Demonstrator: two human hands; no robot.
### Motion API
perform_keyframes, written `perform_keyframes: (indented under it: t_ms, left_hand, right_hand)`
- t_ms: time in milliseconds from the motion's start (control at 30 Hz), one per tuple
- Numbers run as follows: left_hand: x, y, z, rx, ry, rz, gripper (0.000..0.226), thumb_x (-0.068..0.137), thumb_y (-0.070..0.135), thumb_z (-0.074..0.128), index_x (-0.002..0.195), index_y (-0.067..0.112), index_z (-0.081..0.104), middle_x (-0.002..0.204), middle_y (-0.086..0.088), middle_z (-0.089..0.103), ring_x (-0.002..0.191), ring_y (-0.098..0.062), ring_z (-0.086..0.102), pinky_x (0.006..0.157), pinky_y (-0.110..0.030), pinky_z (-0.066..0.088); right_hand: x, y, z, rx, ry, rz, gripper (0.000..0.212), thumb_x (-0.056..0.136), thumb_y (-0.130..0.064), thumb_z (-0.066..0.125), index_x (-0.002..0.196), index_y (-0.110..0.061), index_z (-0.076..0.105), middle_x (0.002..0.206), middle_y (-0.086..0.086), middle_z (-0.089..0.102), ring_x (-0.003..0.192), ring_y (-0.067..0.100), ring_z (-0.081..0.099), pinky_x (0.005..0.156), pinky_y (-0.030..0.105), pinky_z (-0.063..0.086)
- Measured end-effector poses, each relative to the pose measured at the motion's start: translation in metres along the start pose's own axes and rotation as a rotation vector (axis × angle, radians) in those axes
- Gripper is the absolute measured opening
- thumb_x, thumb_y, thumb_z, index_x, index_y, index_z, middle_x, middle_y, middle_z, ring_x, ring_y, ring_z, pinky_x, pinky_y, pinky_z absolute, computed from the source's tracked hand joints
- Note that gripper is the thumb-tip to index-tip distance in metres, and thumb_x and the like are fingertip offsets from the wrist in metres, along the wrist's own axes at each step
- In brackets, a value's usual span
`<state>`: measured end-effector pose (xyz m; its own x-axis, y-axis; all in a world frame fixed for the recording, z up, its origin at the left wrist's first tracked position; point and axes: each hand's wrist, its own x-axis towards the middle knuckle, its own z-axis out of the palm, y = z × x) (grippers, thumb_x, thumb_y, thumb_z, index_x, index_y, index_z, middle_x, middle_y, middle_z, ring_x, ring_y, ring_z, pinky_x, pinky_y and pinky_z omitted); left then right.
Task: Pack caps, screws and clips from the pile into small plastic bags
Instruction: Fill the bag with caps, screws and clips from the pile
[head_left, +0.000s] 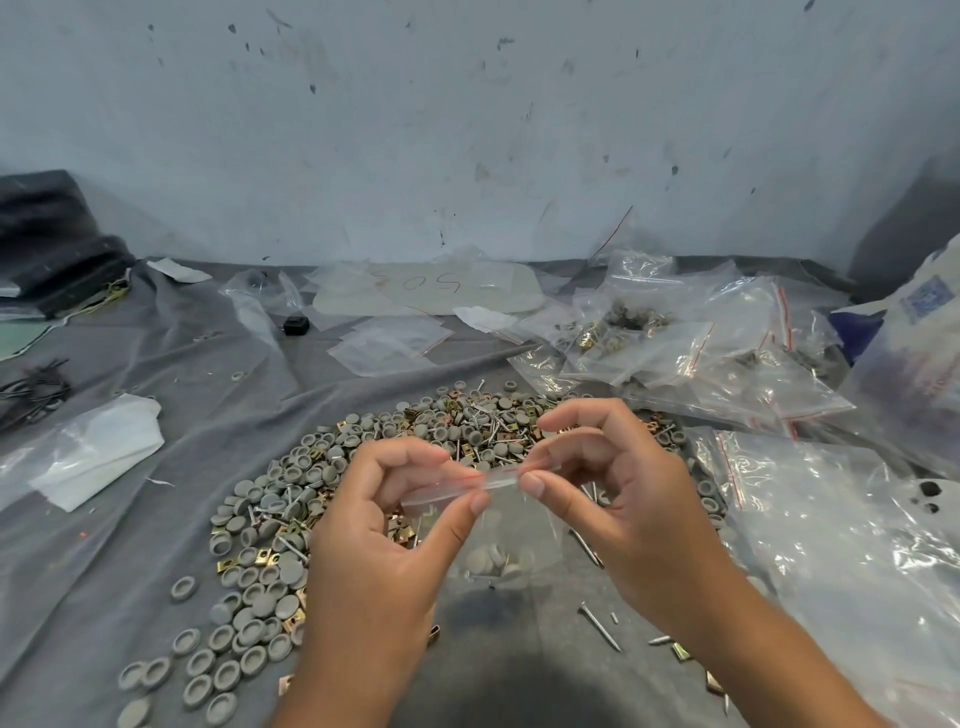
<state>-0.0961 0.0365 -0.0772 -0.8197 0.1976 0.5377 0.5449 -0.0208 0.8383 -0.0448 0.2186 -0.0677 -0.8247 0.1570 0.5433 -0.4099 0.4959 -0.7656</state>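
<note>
Sealing stage. A small zip bag (498, 525) hangs above the near edge of the pile of caps, screws and clips (363, 467) on the cloth-covered bench (156, 519). The left hand (384, 519) pinches the zip strip at its left end, thumb against forefinger; the right hand (613, 493) pinches the right end likewise. The strip's long axis runs left to right between the two hands, rising slightly rightward. A few grey caps sit in the bag's bottom. Filled bags (675, 338) lie well apart, to the far right. Closure probably proceeds along that axis.
</note>
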Motion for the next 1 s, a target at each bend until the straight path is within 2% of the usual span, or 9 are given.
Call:
perform_keyframes:
  t_ms: [200, 300, 400, 533, 700, 800, 900, 1000]
  left_hand:
    - [-0.001, 0.003, -0.002, 0.006, 0.028, 0.022, 0.036, 0.075, 0.039, 0.083, 0.101, 0.037, 0.059, 0.090, 0.009, 0.078, 0.090, -0.011, 0.075, 0.079, -0.035, 0.058]
    - [0.000, 0.004, -0.003, -0.069, 0.032, -0.003, 0.040, 0.072, 0.030, 0.089, 0.100, 0.036, 0.060, 0.086, 0.006, 0.079, 0.085, -0.013, 0.076, 0.076, -0.020, 0.057]
    - [0.001, 0.005, -0.004, -0.145, 0.025, -0.032, 0.040, 0.071, 0.028, 0.088, 0.100, 0.034, 0.061, 0.085, 0.001, 0.079, 0.083, -0.017, 0.077, 0.071, -0.018, 0.057]
    - [0.001, 0.006, -0.004, -0.185, 0.023, -0.059, 0.042, 0.069, 0.038, 0.089, 0.102, 0.034, 0.062, 0.088, 0.000, 0.079, 0.085, -0.018, 0.077, 0.069, -0.019, 0.058]
    - [0.001, 0.006, -0.003, -0.178, 0.036, -0.072, 0.041, 0.070, 0.028, 0.087, 0.101, 0.035, 0.061, 0.088, 0.000, 0.079, 0.085, -0.017, 0.077, 0.068, -0.018, 0.057]
    - [0.001, 0.007, -0.003, -0.183, 0.028, -0.081, 0.040, 0.071, 0.025, 0.085, 0.103, 0.031, 0.061, 0.089, -0.001, 0.079, 0.084, -0.017, 0.077, 0.068, -0.018, 0.057]
    - [0.001, 0.007, -0.004, -0.179, 0.011, -0.092, 0.040, 0.072, 0.025, 0.084, 0.104, 0.029, 0.061, 0.090, -0.001, 0.079, 0.084, -0.017, 0.076, 0.069, -0.021, 0.058]
    - [0.000, 0.007, -0.005, -0.163, -0.021, -0.109, 0.040, 0.074, 0.027, 0.084, 0.105, 0.033, 0.060, 0.092, -0.001, 0.079, 0.086, -0.018, 0.076, 0.072, -0.027, 0.060]
  right_hand:
    - [0.002, -0.001, -0.007, 0.033, 0.035, -0.080, 0.040, 0.084, -0.042, 0.078, 0.118, -0.040, 0.059, 0.093, -0.014, 0.077, 0.081, 0.015, 0.075, 0.072, 0.027, 0.059]
    - [0.002, -0.003, -0.009, 0.016, 0.069, -0.114, 0.038, 0.083, -0.038, 0.080, 0.116, -0.037, 0.061, 0.091, -0.015, 0.077, 0.078, 0.016, 0.075, 0.069, 0.035, 0.060]
    - [0.002, -0.004, -0.008, -0.012, 0.088, -0.130, 0.037, 0.083, -0.039, 0.079, 0.116, -0.036, 0.060, 0.089, -0.018, 0.077, 0.076, 0.015, 0.075, 0.066, 0.038, 0.059]
    - [0.002, -0.003, -0.006, -0.022, 0.086, -0.121, 0.035, 0.086, -0.043, 0.076, 0.116, -0.038, 0.059, 0.089, -0.018, 0.076, 0.075, 0.017, 0.073, 0.068, 0.036, 0.057]
    - [0.001, -0.005, -0.003, -0.009, 0.047, -0.086, 0.032, 0.089, -0.042, 0.072, 0.116, -0.041, 0.055, 0.090, -0.012, 0.075, 0.075, 0.020, 0.070, 0.067, 0.027, 0.053]
    - [0.000, -0.008, -0.002, -0.038, 0.015, -0.081, 0.036, 0.088, -0.037, 0.071, 0.118, -0.043, 0.053, 0.092, -0.015, 0.074, 0.077, 0.014, 0.069, 0.064, 0.018, 0.050]
    - [-0.001, -0.009, 0.000, -0.025, -0.029, -0.043, 0.042, 0.085, -0.040, 0.072, 0.121, -0.043, 0.051, 0.098, -0.019, 0.074, 0.084, 0.011, 0.071, 0.062, 0.021, 0.053]
    - [-0.002, -0.010, 0.001, -0.024, -0.030, -0.021, 0.040, 0.084, -0.044, 0.072, 0.118, -0.045, 0.050, 0.095, -0.018, 0.074, 0.081, 0.016, 0.071, 0.061, 0.021, 0.052]
